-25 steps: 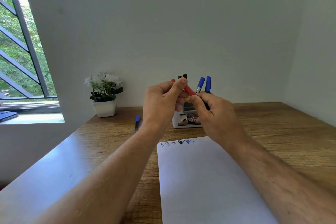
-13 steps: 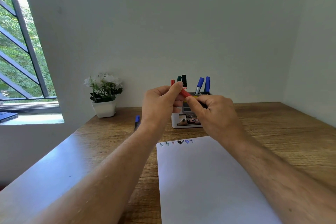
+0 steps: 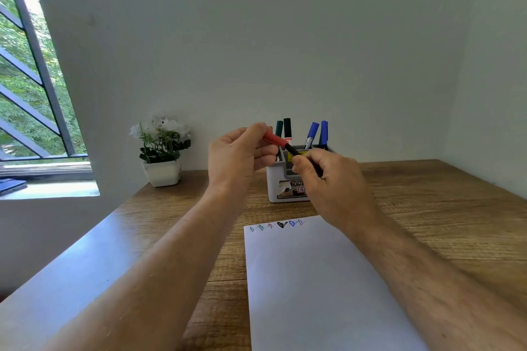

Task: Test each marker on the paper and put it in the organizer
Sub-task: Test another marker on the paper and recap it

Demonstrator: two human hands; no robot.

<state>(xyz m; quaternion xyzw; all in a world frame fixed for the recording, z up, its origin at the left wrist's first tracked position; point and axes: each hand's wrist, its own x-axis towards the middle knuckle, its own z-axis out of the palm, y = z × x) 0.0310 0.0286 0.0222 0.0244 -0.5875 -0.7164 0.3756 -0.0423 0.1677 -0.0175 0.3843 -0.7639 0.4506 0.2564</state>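
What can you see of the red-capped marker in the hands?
The red-capped marker has a black barrel with a yellow label and a glossy red plastic cap. It is held in the air, tilted, in front of the organizer. The left hand pinches the cap; the right hand grips the barrel. Cap looks seated.

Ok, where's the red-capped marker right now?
The red-capped marker is held in the air between the left hand and right hand, just in front of the organizer, above the paper's far edge.
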